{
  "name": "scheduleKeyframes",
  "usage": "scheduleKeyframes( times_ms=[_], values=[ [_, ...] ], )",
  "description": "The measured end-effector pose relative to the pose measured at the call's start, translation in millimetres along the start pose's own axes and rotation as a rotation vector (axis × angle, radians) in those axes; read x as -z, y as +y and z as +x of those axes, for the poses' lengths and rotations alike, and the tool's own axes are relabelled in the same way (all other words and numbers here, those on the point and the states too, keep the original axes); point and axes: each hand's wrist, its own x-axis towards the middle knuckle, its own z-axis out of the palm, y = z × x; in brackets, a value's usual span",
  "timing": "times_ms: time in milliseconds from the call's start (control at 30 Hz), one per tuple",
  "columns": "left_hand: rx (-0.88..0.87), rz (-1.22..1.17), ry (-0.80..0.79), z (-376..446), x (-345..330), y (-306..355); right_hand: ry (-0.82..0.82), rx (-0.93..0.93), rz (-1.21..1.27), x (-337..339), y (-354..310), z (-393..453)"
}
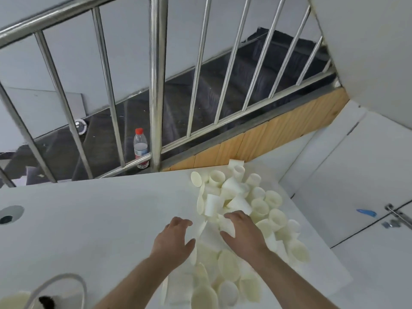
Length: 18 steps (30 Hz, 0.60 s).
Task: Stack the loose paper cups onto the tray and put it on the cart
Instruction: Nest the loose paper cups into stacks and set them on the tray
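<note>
So there's a big messy pile of paper cups (245, 210) sprawled over the right half of a white table (89, 219), running from about the middle of the frame down to the bottom edge. Most lie on their sides or tipped over, mouths pointing every which way, and every one I can see into is empty. A few look partly nested, but it's too blurry to say how many. Both hands are out over the pile just below center frame. The left hand (174, 239) hovers at the pile's left edge with fingers spread and loosely bent, not gripping anything. The right hand (242, 233) is palm down on top of the cups with its fingers curled over one cup (227, 225); can't tell if it actually has hold of it or is just resting there. Up past the table's far edge, left of center, a clear plastic bottle (141, 148) with a red cap stands upright behind a steel railing (158, 85), with what looks like a little liquid in it. A round hole (10, 214) sits in the tabletop at the left edge, and a blue scrap (366, 212) lies off at the right.
</note>
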Motion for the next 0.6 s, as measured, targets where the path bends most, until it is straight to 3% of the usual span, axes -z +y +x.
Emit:
scheduleKeyframes(
  times_ms=[233,600],
  values=[
    [0.032,-0.014,0.011,51.5,2.1,-1.6,0.033,0.007,0.007,4.2,13.9,80.2],
    [0.133,-0.015,0.037,58.2,-6.0,-9.4,-0.074,0.037,-0.037,-15.6,22.6,137.4]
  ],
)
